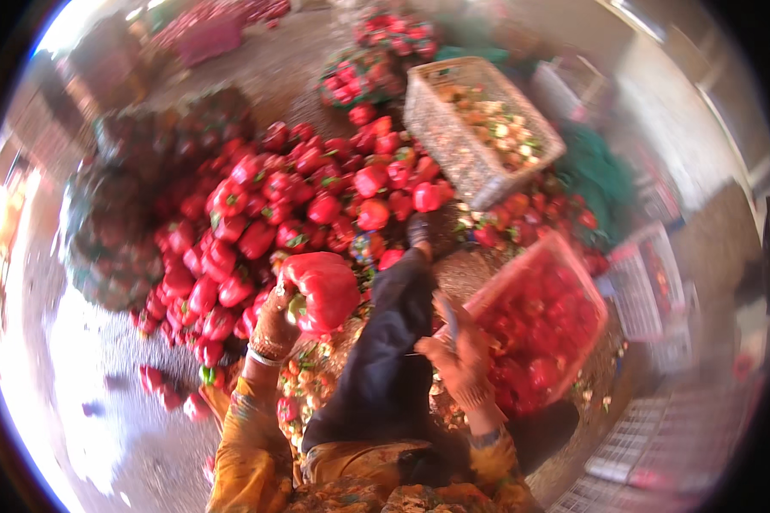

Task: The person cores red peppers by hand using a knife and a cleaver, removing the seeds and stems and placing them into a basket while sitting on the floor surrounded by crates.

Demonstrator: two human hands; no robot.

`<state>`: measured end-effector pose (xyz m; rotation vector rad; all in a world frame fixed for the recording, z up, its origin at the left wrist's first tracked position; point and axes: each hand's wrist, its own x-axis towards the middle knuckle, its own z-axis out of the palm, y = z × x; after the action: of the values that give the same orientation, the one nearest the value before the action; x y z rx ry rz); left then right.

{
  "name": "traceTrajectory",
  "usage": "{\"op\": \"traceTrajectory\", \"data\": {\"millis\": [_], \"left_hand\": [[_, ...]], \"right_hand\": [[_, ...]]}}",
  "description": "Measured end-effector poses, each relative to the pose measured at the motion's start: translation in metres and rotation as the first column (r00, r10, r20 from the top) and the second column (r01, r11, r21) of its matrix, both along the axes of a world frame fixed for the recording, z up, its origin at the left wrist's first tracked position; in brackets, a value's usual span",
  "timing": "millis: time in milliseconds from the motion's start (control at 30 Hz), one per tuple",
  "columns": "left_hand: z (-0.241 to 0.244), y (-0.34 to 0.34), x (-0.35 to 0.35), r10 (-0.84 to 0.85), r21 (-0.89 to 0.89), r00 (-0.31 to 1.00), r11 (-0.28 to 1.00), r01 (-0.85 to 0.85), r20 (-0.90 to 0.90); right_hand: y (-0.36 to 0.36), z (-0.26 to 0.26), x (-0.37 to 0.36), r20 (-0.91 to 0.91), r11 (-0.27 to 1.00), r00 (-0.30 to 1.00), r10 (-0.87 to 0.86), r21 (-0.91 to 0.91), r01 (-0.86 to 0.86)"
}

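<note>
A large red bell pepper [323,292] is in my left hand [276,324], its green stem turned towards the lower left. My gloved right hand [461,356] is closed around a small knife [450,315], whose details are blurred. Beyond my left hand spreads a big heap of whole red bell peppers [324,208]. Just right of my right hand stands a red plastic crate [591,285] holding many red peppers. Pepper cores and scraps [308,385] lie on the ground between my left arm and my leg.
A pale crate [449,154] of cores and scraps stands beyond my foot. Full mesh sacks [112,237] border the heap at left. Green netting [593,173] and white crates [638,288] lie at right. A few peppers [157,385] are scattered on the floor at left.
</note>
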<state>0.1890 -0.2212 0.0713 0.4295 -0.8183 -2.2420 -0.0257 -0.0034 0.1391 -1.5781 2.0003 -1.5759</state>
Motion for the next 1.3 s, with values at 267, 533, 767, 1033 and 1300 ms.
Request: {"op": "traceTrajectory", "data": {"millis": [267, 533, 767, 1033, 1300], "left_hand": [[0.051, 0.106, -0.160, -0.407, -0.511, 0.902, 0.750, 0.419, 0.142], [-0.005, 0.183, -0.205, -0.296, -0.583, 0.920, 0.711, 0.392, 0.258], [-0.033, 0.196, -0.199, -0.176, -0.283, 0.945, 0.924, 0.256, 0.277], [-0.049, 0.209, -0.203, -0.025, -0.366, 0.936, 0.916, 0.162, 0.352], [-0.037, 0.194, -0.212, -0.032, -0.183, 0.975, 0.980, 0.073, 0.219]], "right_hand": [[0.067, 0.000, -0.015, 0.810, 0.971, 0.586, 0.026, -0.160, 0.179], [0.134, -0.023, -0.014, 0.893, 0.940, 0.384, -0.235, 0.108, 0.324], [0.132, -0.037, -0.015, 0.536, 0.860, 0.673, -0.510, 0.292, 0.420], [0.116, -0.058, -0.014, 0.467, 0.849, 0.721, -0.512, 0.399, 0.345], [0.142, -0.111, 0.026, 0.525, 0.876, 0.743, -0.415, 0.452, 0.170]]}}
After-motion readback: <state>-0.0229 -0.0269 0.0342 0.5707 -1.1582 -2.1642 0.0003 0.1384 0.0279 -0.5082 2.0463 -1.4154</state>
